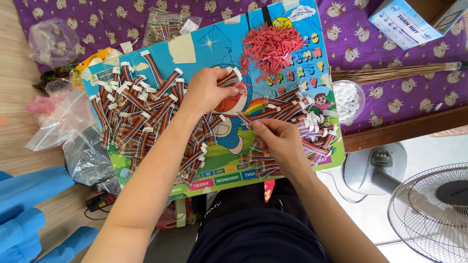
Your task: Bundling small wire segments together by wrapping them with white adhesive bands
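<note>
Pinching a short rainbow ribbon cable [228, 79] by its white plug end, the left hand [207, 90] sits up over the middle of the cartoon board [219, 46], fingers curled tight around that cable. Just below and to the right, the right hand [275, 139] has thumb and fingertips closed on the end of a second ribbon cable [245, 117], which points toward the left hand across a small gap. Both hands are close, but not touching.

Look at how crowded this board is. A thick heap of cables [141, 109] covers the left half, spilling right out to the left edge. Another pile of cables [302, 122] fills the right side beneath and beside the right hand, reaching the right rim. At the top, a mound of red connectors [273, 46] lies near the upper edge. The only bare strip is the centre of the board, between the two heaps, and that is exactly where the hands are working.

Off the right edge, a bowl of white plugs [347, 100] sits just beside the board, with a broom [390, 73] lying above it on the purple cloth [390, 104]. On the left, plastic bags [66, 119] crowd against the board's edge. A fan [434, 209] stands at lower right, well apart from the hands.
</note>
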